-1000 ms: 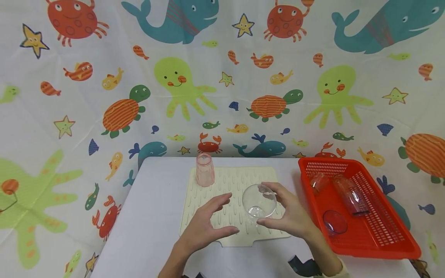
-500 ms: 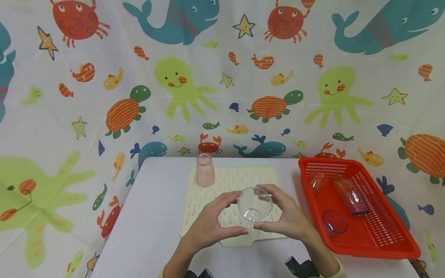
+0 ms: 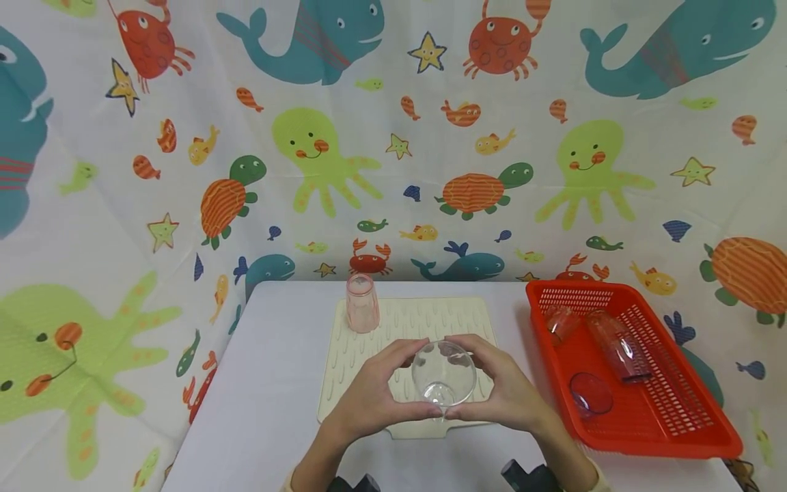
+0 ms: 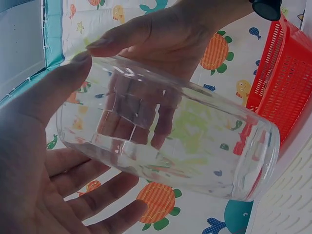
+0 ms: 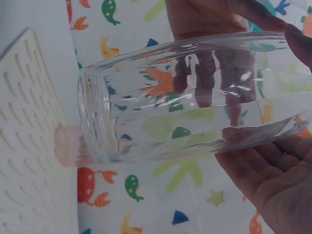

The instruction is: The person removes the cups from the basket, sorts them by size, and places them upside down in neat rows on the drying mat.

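A clear drinking glass [image 3: 444, 372] is held up between both hands over the cream draining mat [image 3: 344, 383], its open rim toward the head camera. My left hand [image 3: 381, 389] grips the rim end from the left, thumb and fingers curved round it. From the right, my right hand [image 3: 501, 386] grips the same end, and the two thumbs nearly meet at the near side of the rim. In the left wrist view the glass [image 4: 165, 126] lies slanted, its thick base away from the hands. The right wrist view shows faceted sides on the glass [image 5: 195, 102].
A pink glass [image 3: 363, 304] stands upside down at the mat's back left corner. To the right, a red perforated basket [image 3: 664, 437] holds several glasses, including a reddish pair and a purple-rimmed one [image 3: 591, 394]. A patterned sea-animal curtain [image 3: 393, 171] hangs behind the white table [image 3: 264, 355].
My left hand has moved right and taken hold of the glass, which the right hand was holding alone. The glass has shifted slightly left and toward me.
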The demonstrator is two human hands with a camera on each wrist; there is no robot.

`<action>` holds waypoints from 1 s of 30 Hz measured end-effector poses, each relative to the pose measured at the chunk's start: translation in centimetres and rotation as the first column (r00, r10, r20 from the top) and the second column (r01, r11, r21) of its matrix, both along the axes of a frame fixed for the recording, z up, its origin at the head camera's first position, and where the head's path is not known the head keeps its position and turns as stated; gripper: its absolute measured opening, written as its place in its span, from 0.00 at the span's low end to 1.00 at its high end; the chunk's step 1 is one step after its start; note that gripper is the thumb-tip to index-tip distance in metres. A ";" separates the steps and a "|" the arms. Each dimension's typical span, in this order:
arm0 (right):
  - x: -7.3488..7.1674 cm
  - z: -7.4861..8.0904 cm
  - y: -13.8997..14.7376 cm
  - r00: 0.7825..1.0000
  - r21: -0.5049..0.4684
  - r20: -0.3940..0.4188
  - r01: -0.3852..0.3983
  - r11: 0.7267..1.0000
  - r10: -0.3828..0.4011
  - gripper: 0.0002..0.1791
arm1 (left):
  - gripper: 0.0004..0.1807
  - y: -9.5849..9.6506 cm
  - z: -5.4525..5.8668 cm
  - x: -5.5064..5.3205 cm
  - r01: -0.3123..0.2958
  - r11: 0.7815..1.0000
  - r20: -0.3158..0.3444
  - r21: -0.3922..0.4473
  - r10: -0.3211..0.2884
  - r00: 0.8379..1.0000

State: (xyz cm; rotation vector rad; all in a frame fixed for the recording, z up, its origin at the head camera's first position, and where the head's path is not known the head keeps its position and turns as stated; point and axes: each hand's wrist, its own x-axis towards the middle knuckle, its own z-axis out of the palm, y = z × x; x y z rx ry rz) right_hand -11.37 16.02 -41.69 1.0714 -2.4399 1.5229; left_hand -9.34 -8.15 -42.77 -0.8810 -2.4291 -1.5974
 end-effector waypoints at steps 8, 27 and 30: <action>0.1 -0.1 -0.1 0.999 0.009 0.043 -0.013 1.000 0.013 0.48 | 0.47 0.3 -0.2 -0.1 0.021 1.000 -0.003 0.017 -0.020 1.000; 0.1 -2.7 -0.7 0.983 -0.076 0.173 -0.046 0.996 0.059 0.56 | 0.40 0.9 -0.4 -0.8 -0.082 0.989 -0.230 0.127 0.110 0.967; 0.2 -4.6 -1.3 0.974 -0.073 0.218 -0.041 0.997 0.056 0.53 | 0.40 0.8 0.1 -1.1 -0.088 0.986 -0.261 0.138 0.122 0.958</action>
